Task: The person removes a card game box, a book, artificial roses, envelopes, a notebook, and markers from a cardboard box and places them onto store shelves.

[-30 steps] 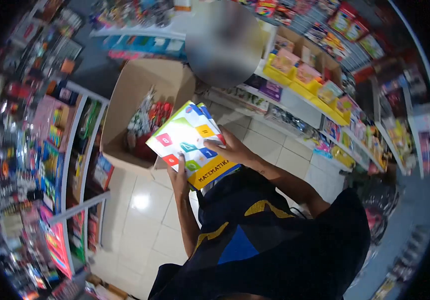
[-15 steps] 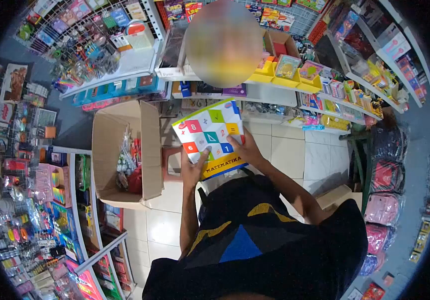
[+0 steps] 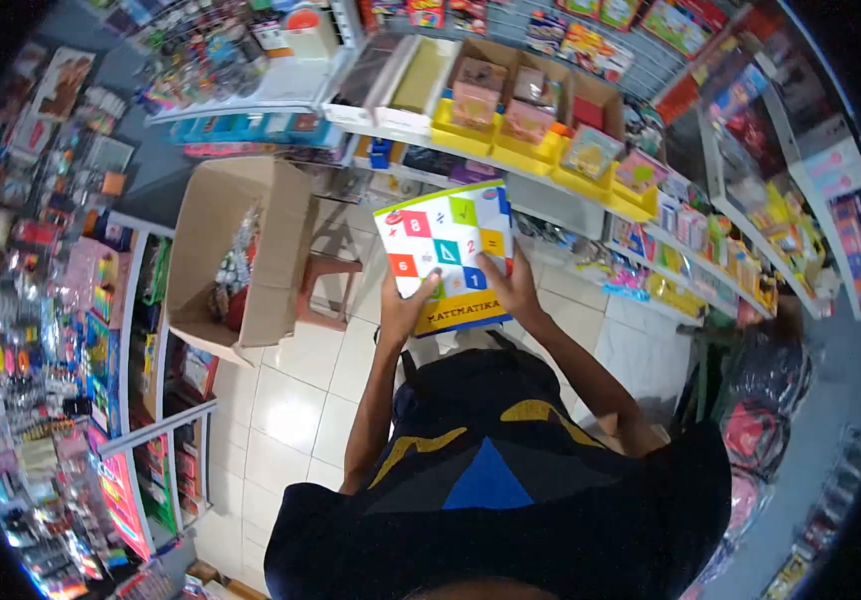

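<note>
Both my hands hold a mathematics book (image 3: 447, 252), its cover squared in white, green, red, blue and orange with numbers and signs. "MATEMATIKA" runs along the yellow band at its lower edge. My left hand (image 3: 405, 307) grips the lower left side, the thumb lying on the cover. On the opposite edge my right hand (image 3: 513, 287) is closed, also with its thumb on top. The other fingers are hidden behind the book. It is held out in front of my body, above the floor, cover facing up.
An open cardboard box (image 3: 280, 215) with wrapped goods stands to the left, beside a reddish-brown stool (image 3: 328, 290). Ahead, a shelf carries yellow bins (image 3: 525, 152). Packed racks line the left side, and wrapped bags (image 3: 755, 440) hang at the right.
My view has shifted and tilted, so the box sits further left and more of the stool shows. The book appears slightly higher and further right, still in both hands.
</note>
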A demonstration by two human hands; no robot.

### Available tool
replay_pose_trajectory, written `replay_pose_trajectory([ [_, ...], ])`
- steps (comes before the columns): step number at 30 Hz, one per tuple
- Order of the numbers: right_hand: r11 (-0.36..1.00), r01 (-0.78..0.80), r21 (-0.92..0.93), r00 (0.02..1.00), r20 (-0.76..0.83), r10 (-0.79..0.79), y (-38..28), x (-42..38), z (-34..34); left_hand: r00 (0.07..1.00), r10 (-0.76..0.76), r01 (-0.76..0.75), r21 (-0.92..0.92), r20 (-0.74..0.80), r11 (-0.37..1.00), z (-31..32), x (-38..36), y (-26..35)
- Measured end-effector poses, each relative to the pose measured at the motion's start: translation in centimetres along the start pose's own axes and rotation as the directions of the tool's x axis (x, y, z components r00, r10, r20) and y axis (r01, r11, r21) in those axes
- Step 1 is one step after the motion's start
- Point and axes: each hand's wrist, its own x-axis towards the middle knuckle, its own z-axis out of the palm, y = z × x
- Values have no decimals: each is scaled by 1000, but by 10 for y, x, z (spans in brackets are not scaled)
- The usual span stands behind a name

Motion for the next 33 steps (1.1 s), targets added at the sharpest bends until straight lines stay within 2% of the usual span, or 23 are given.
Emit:
replay_pose_trajectory([
  [2, 1000, -16, 25, 997, 71, 14, 20, -7, -19, 1000, 19, -18, 97, -17, 995, 12, -2, -11],
  [4, 998, -59, 20, 990, 133, 56, 44, -13, -42, 997, -76, 75, 81, 9, 994, 26, -5, -25],
  [5, 982, -189, -27, 958, 213, 190, 54, -15, -60, 997, -51, 44, 98, 65, 994, 31, -8, -37],
  [7, 984, -147, -97, 945, 281, 169, 63, -23, -90, 983, 7, -29, 122, 182, 992, 37, -5, -71],
  [8, 983, -123, -136, 935, 316, 161, 68, -23, -104, 972, 2, -29, 112, 235, 993, 42, 5, -89],
  [10, 954, -173, -243, 912, 328, 249, 85, -30, -133, 948, -39, 13, 85, 316, 996, 55, 4, -127],
  [11, 945, -159, -287, 905, 339, 256, 89, -28, -146, 932, -85, 114, -62, 353, 991, 68, 5, -113],
  [13, 911, -98, -401, 915, 325, 241, 122, -18, -172, 936, -2, -12, 39, 352, 999, 89, 27, -146],
  [14, 907, -186, -378, 929, 231, 288, 151, -22, -187, 934, 28, -64, 91, 356, 994, 101, 34, -164],
  [15, 899, -270, -346, 934, 131, 331, 181, -26, -202, 923, 72, -85, 17, 378, 996, 112, 48, -174],
  [17, 880, -356, -315, 931, -43, 362, 210, -6, -222, 876, 288, -337, 63, 386, 940, 136, 92, -218],
  [18, 896, -286, -339, 954, -16, 298, 217, 5, -234, 843, 375, -438, 87, 386, 895, 150, 105, -244],
  [21, 929, -59, -367, 993, 70, 90, 275, 48, -271, 782, 478, -554, 96, 401, 827, 197, 164, -318],
  [22, 930, 29, -366, 995, 100, 8, 308, 61, -291, 826, 355, -470, 188, 438, 863, 208, 177, -304],
  [23, 921, 13, -388, 998, 59, 11, 328, 81, -303, 782, 445, -555, 163, 436, 816, 219, 198, -328],
  [25, 899, -43, -435, 999, -13, 42, 355, 81, -321, 794, 423, -545, 206, 437, 813, 239, 216, -361],
  [27, 875, -16, -484, 1000, -15, 10, 375, 110, -333, 784, 446, -571, 218, 431, 792, 255, 246, -380],
  [28, 975, -62, -212, 998, -19, 60, 391, 115, -340, 772, 462, -586, 209, 436, 783, 261, 256, -389],
  [29, 991, -104, 83, 994, -17, 105, 413, 120, -353, 755, 481, -608, 199, 446, 769, 264, 266, -394],
  [30, 968, -41, -247, 999, 12, 46, 433, 123, -368, 771, 451, -582, 211, 451, 785, 268, 272, -399],
  [31, 807, 36, -589, 999, 41, -14, 461, 125, -389, 786, 420, -557, 224, 453, 800, 271, 278, -400],
  [32, 567, 99, -818, 995, 69, -74, 470, 129, -396, 801, 395, -535, 240, 450, 810, 273, 285, -407],
  [33, 572, 137, -809, 990, 127, -58, 479, 135, -403, 805, 398, -542, 274, 440, 795, 273, 290, -414],
])
